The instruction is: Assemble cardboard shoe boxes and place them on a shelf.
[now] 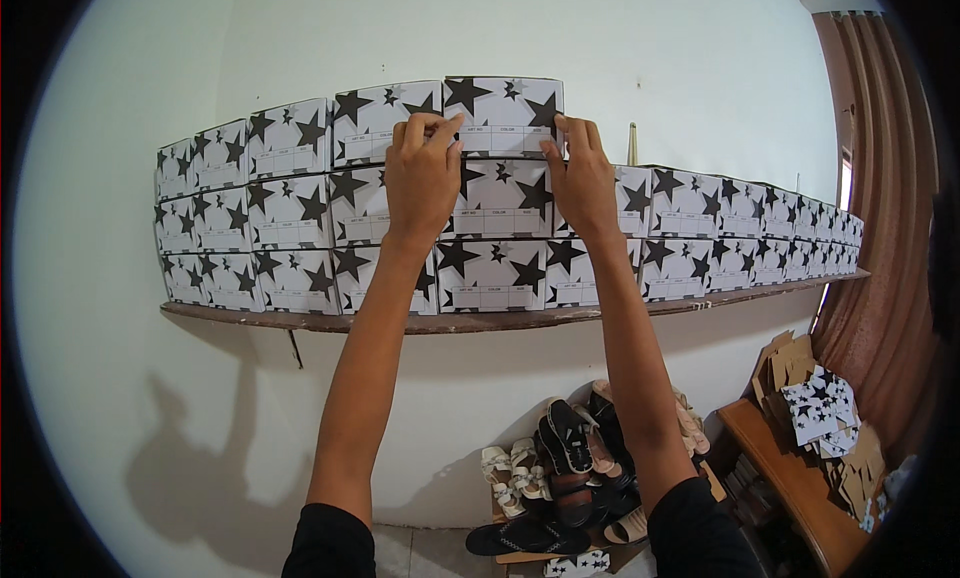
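Note:
A white shoebox [512, 96] with black stars sits at the right end of the top row, on another shoebox [503, 198] of the same pattern. My left hand [425, 173] grips its left side, with the fingers bent near the seam beside the neighbouring shoebox [372, 108]. On the opposite side, my right hand [583, 173] holds the right edge, fingertips on the side and thumb at the lower front corner. Both arms are stretched up and forward. My hands and forearms hide parts of the boxes in the lower rows.
A long wooden shelf [540, 320] on the wall carries the box rows, three high at left, two at right. Below lies a pile of shoes and sandals [570, 458]. At right stand a wooden table [775, 468] with flattened cardboard [860, 473], and a brown curtain [870, 178].

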The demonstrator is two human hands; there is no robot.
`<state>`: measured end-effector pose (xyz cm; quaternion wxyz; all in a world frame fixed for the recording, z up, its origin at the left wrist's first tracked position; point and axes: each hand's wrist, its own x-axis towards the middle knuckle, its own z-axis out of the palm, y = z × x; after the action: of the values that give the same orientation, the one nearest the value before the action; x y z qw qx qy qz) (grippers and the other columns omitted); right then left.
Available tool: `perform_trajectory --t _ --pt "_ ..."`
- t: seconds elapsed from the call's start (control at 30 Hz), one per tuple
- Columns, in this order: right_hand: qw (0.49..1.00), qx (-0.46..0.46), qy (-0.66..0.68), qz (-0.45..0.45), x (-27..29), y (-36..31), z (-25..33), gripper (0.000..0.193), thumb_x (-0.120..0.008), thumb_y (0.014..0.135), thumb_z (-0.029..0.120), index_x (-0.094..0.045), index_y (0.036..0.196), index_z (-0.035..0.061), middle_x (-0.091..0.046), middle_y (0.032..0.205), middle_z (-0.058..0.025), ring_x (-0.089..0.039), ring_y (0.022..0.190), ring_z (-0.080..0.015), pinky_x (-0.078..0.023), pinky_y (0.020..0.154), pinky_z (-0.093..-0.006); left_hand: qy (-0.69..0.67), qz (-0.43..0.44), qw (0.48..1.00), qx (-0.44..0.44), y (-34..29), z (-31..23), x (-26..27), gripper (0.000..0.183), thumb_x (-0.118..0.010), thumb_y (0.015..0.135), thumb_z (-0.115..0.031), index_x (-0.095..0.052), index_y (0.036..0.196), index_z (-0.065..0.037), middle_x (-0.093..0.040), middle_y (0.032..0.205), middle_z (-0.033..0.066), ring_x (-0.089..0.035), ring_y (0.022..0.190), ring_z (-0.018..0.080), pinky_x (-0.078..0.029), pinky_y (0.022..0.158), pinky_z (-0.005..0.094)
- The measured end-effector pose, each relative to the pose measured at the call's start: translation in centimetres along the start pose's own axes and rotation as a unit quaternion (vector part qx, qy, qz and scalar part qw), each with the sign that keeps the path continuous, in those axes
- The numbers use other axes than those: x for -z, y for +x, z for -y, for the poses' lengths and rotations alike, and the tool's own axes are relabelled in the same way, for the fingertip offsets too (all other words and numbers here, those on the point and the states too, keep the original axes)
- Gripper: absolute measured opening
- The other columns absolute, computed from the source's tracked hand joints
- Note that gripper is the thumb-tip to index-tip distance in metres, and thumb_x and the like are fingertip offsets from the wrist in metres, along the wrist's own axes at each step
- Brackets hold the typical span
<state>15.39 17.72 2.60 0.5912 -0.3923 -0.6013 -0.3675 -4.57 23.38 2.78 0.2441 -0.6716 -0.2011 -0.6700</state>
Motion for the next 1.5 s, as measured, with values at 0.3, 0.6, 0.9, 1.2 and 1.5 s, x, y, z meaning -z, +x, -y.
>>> perform_trajectory --t 0.3,0.6,0.9,1.2,1.5 --pt "0.98 0.056 -0.188 0.027 -1.3 -2.7 -0.8 0.062 -0.045 0.106 0.044 -0.04 0.152 0.002 -0.039 0.157 -0.0206 -0.022 0.153 -0.0375 -0.006 0.115 -0.0745 0.206 0.01 0.976 -0.065 -3.6 0.1 -2.6 0.062 -0.043 0.103 -0.052 -0.05 0.147 -0.009 -0.032 0.163 0.0058 -0.019 0.154 0.0277 0.001 0.113 0.0732" --pt "0.978 0.043 -0.192 0.068 -1.7 -3.2 -1.2 0.085 -0.039 0.102 0.061 -0.017 0.16 0.0031 -0.016 0.167 -0.0203 -0.008 0.155 -0.0405 0.002 0.113 -0.0757 0.21 0.058 0.975 -0.048 -3.9 0.0 -3.0 0.08 -0.037 0.102 -0.061 -0.025 0.16 -0.007 -0.018 0.169 0.0053 -0.008 0.157 0.0277 0.004 0.113 0.0736" --pt "0.975 0.047 -0.195 0.093 -0.4 -4.9 0.7 0.083 -0.041 0.102 0.061 -0.017 0.162 0.0082 -0.009 0.166 -0.0261 -0.006 0.155 -0.043 -0.001 0.111 -0.0774 0.161 0.061 0.984 -0.037 -5.0 -0.8 -1.8 0.08 -0.04 0.102 -0.061 -0.025 0.16 -0.008 -0.019 0.168 0.0105 -0.011 0.157 0.0281 0.005 0.114 0.0723" --pt "0.98 0.038 -0.137 0.14 4.5 -12.3 4.7 0.081 -0.053 0.099 0.054 -0.02 0.162 0.0154 -0.009 0.165 -0.0287 -0.009 0.153 -0.0456 -0.008 0.116 -0.0703 0.108 0.095 0.99 -0.011 -11.7 -5.1 3.6 0.077 -0.044 0.102 -0.055 -0.025 0.161 -0.01 -0.017 0.169 0.0138 -0.013 0.156 0.0295 0.008 0.116 0.0659" --pt "0.938 0.017 -0.154 0.309 10.6 -24.1 6.4 0.084 -0.059 0.095 0.054 -0.024 0.161 0.0163 -0.012 0.165 -0.029 -0.015 0.152 -0.0459 -0.014 0.119 -0.0636 -0.027 0.222 0.972 0.071 -25.5 -11.4 9.8 0.071 -0.051 0.101 -0.038 -0.028 0.159 -0.004 -0.015 0.167 0.0213 -0.011 0.156 0.036 0.006 0.118 0.0624"
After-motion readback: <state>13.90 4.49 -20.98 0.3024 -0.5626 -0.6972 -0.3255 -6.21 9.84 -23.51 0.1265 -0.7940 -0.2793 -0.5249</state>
